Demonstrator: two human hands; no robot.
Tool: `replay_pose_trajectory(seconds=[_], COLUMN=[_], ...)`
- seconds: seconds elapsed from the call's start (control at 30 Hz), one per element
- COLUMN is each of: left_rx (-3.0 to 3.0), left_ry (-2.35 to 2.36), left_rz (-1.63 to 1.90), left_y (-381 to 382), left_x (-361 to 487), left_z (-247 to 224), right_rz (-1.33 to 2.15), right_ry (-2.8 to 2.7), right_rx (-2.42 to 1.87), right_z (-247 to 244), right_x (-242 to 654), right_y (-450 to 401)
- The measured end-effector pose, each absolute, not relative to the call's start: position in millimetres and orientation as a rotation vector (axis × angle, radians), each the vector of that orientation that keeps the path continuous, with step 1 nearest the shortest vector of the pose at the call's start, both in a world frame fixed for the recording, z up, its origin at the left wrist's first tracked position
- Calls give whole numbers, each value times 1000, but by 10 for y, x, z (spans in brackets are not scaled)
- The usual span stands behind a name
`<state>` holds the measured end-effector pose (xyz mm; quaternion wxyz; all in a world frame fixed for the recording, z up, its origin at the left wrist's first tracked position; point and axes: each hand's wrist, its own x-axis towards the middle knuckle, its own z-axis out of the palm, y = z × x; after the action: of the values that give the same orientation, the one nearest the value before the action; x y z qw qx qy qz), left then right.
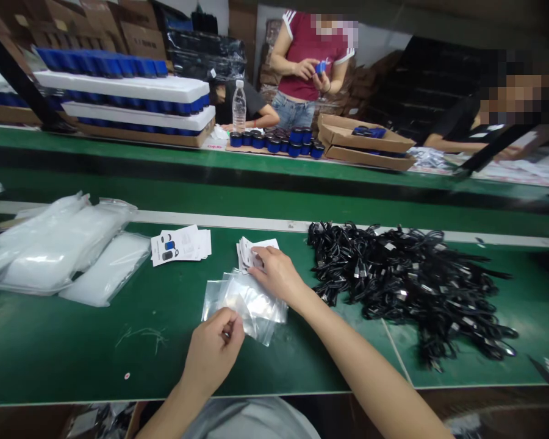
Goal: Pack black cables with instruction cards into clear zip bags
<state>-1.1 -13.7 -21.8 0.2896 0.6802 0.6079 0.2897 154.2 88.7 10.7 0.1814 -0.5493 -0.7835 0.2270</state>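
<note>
My left hand (216, 342) is closed in a pinch at the near edge of a clear plastic bag (238, 303). Several more flat clear bags (258, 299) lie under and beside it, overlapping on the green bench. Just behind these, my right hand (277, 271) has its thumb and fingers on a small stack of white printed leaflets (244, 251), gripping at its right side; the fingertips partly cover the stack. A second fanned pile of leaflets (178, 245), with pictures of dark and blue items, rests to the left.
A large heap of bundled black cables (393, 274) spreads on the right. Filled plastic packs (55, 244) lie at left. Beyond a raised ledge are trays of blue cylinders (132, 91), a water bottle (239, 108), a cardboard tray (366, 143) and co-workers, one holding a blue item (321, 67).
</note>
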Motion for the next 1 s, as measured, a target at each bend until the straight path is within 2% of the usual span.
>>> replay_pose_trajectory(seconds=[0.27,0.4,0.57,0.73,1.0], left_rx=[1821,1827,1840,1848,1849], left_ry=[1609,1607,1612,1604,1589], left_rz=[778,788,807,817,814], left_y=[-139,-147,-150,-150,-154], left_x=[-7,-11,-18,-13,-19], left_z=[-209,-215,-230,-225,-216], right_rz=[957,1008,975,791,664], right_ry=[-1984,-1978,-2083,-2196,-2185], right_rx=[-1611,-1677,-1768,-1743,-1743], right_z=[46,121,299,451,356], right_x=[1564,1513,1377,1285,1060], right_y=[1070,1138,1269,1233,1067])
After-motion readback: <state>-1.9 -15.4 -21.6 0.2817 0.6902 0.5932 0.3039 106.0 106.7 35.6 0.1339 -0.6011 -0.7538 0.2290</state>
